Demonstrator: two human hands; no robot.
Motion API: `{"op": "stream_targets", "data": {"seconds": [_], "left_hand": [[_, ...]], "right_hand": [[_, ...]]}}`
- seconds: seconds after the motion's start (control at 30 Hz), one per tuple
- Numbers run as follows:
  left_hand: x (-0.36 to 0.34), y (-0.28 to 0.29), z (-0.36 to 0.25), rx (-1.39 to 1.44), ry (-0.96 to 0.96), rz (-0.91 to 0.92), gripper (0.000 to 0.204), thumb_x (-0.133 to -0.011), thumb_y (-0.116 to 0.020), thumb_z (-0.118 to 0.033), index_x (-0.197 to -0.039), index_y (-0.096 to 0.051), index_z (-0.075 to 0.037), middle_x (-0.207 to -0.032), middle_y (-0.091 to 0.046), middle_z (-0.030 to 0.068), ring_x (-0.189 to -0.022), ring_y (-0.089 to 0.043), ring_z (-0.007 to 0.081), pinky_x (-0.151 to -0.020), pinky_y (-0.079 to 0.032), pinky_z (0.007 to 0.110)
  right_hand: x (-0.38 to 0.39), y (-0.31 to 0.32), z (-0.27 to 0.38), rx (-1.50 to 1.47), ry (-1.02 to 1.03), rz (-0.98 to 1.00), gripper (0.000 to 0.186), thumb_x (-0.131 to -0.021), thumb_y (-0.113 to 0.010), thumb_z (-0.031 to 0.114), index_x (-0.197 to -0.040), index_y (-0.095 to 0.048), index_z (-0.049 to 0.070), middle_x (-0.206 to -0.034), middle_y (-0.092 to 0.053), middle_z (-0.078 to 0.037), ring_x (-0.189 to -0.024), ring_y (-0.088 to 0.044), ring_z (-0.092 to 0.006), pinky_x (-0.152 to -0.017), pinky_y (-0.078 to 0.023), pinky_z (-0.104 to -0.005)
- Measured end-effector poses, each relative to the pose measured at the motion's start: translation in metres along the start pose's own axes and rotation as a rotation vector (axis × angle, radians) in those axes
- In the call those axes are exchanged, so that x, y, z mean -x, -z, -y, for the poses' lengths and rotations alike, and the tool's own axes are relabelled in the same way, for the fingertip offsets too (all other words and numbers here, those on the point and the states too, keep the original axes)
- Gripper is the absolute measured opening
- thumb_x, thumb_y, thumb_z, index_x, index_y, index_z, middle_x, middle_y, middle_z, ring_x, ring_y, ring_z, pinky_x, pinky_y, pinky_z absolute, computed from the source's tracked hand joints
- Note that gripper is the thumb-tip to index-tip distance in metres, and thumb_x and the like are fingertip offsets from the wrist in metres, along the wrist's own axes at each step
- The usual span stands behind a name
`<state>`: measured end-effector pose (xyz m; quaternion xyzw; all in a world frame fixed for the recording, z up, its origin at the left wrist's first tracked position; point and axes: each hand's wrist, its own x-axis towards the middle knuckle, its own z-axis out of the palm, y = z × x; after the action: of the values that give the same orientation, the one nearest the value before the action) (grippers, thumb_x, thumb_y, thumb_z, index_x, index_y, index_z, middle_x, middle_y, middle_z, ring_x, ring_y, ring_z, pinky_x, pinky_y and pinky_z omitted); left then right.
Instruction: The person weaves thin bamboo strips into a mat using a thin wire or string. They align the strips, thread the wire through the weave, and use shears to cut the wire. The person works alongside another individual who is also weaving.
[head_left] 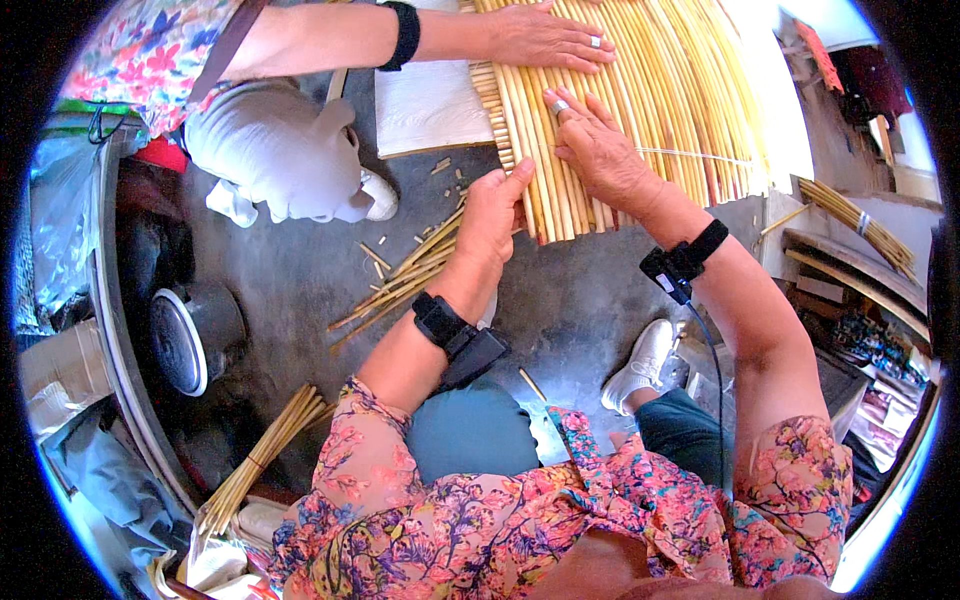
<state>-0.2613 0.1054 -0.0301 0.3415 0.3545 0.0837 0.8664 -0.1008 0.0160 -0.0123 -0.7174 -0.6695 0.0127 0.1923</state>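
The stick mat [690,100] is laid across the white board [425,105]. Its near corner is gripped by the left hand [487,215]; its top is pressed by the flattened right hand [605,165], apparently for steadiness.

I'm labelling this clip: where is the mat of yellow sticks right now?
In the head view, the stick mat is at the top, right of centre, under the right hand, with the left hand at its near-left corner.

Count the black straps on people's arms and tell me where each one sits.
3: the left strap on the person's left forearm, the right strap on the right forearm, and the co-worker's strap on the forearm at the top. Others may be hidden.
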Motion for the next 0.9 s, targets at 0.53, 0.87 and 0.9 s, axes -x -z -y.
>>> {"op": "stream_targets", "data": {"seconds": [0.53,0.87,0.9], "left_hand": [[0.004,0.014,-0.004,-0.141,0.036,0.172,0.035,-0.087,-0.056,-0.033,-0.097,-0.057,0.0,-0.082,-0.064,0.0085,-0.065,-0.063,0.0173,-0.057,-0.053,0.028],[0.007,0.003,0.0,-0.192,-0.124,0.067,0.023,-0.086,-0.059,-0.021,-0.088,-0.057,0.002,-0.073,-0.061,0.0067,-0.053,-0.058,0.0126,-0.042,-0.047,0.026],[0.007,0.002,0.0,-0.196,-0.124,0.07,0.022,-0.086,-0.059,-0.02,-0.088,-0.057,0.002,-0.073,-0.061,0.0066,-0.053,-0.057,0.0126,-0.042,-0.047,0.026]], "right_hand": [[-0.003,0.005,0.008,-0.004,-0.04,0.028,0.007,-0.086,-0.051,0.007,-0.086,-0.044,0.005,-0.139,-0.035,-0.019,-0.132,-0.029,-0.0317,-0.108,-0.02,-0.0443],[-0.003,0.009,0.003,-0.114,-0.051,-0.008,0.01,-0.087,-0.051,0.012,-0.087,-0.045,0.004,-0.132,-0.043,-0.02,-0.127,-0.037,-0.0321,-0.106,-0.023,-0.0448],[-0.002,0.011,0.0,-0.18,-0.09,0.007,0.008,-0.088,-0.051,0.011,-0.087,-0.045,0.004,-0.132,-0.043,-0.019,-0.125,-0.039,-0.0311,-0.105,-0.025,-0.043]]}}
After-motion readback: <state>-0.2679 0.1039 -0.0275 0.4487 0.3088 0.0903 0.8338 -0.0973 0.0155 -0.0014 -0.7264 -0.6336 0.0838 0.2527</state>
